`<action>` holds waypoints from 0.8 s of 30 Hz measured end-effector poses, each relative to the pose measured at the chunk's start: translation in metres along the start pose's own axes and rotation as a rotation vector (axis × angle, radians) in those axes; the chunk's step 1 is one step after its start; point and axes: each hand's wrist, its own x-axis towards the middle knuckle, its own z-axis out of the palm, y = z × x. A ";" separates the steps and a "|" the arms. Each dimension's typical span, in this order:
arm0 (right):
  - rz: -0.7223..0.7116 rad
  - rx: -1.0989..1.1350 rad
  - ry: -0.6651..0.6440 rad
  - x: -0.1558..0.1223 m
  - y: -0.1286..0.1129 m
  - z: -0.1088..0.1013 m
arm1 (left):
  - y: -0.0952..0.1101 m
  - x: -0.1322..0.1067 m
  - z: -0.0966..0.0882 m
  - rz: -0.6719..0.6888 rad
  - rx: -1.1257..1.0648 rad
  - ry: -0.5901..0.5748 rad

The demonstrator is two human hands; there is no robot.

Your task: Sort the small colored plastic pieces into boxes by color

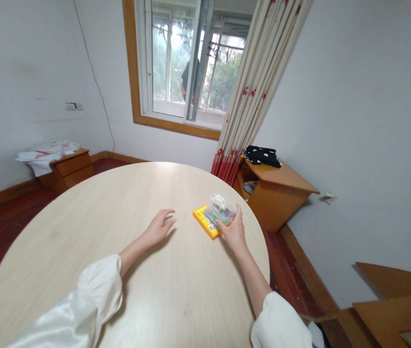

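On the right half of the round wooden table point(176, 290) lies a flat yellow box point(203, 220) with a printed front. A clear plastic container point(220, 205) with small things inside rests on or just over it. My right hand point(234, 231) has its thumb and fingers around the near right side of the clear container. To the left, my left hand point(160, 227) hovers at or just above the tabletop, its fingers apart and nothing in them. What exactly fills the container is too small to make out.
Behind the table on the right stands a wooden cabinet point(281, 193) with folded dark cloth point(261, 155) on top. A small wooden nightstand point(73, 169) bearing papers point(48, 150) is at the left. A curtain point(252, 87) hangs beside the window point(172, 63).
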 end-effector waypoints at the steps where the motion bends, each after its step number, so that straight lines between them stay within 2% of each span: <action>1: 0.015 -0.002 0.010 -0.001 -0.002 -0.001 | 0.001 -0.007 -0.009 -0.012 0.005 0.032; 4: -0.011 -0.014 0.104 -0.008 -0.008 -0.008 | 0.003 -0.033 -0.039 -0.041 0.062 0.095; 6: -0.092 -0.015 0.206 -0.018 -0.013 -0.013 | 0.007 -0.053 -0.060 -0.089 0.145 0.091; 8: -0.202 -0.004 0.214 -0.030 -0.018 -0.015 | 0.013 -0.072 -0.079 -0.142 0.277 0.099; 9: -0.269 0.006 0.133 -0.037 -0.022 -0.013 | 0.017 -0.081 -0.087 -0.145 0.347 0.101; 11: -0.386 0.000 -0.117 -0.050 -0.033 -0.005 | 0.026 -0.096 -0.100 -0.111 0.483 0.070; 13: -0.471 -0.071 -0.381 -0.063 -0.047 0.007 | 0.033 -0.107 -0.107 -0.041 0.594 -0.018; 16: -0.528 -0.275 -0.663 -0.077 -0.071 0.025 | 0.036 -0.117 -0.105 0.020 0.707 -0.191; 20: -0.498 -0.447 -0.864 -0.089 -0.087 0.042 | 0.022 -0.125 -0.091 -0.036 0.753 -0.351; 24: -0.468 -0.449 -0.882 -0.097 -0.085 0.048 | 0.010 -0.128 -0.083 -0.049 0.724 -0.349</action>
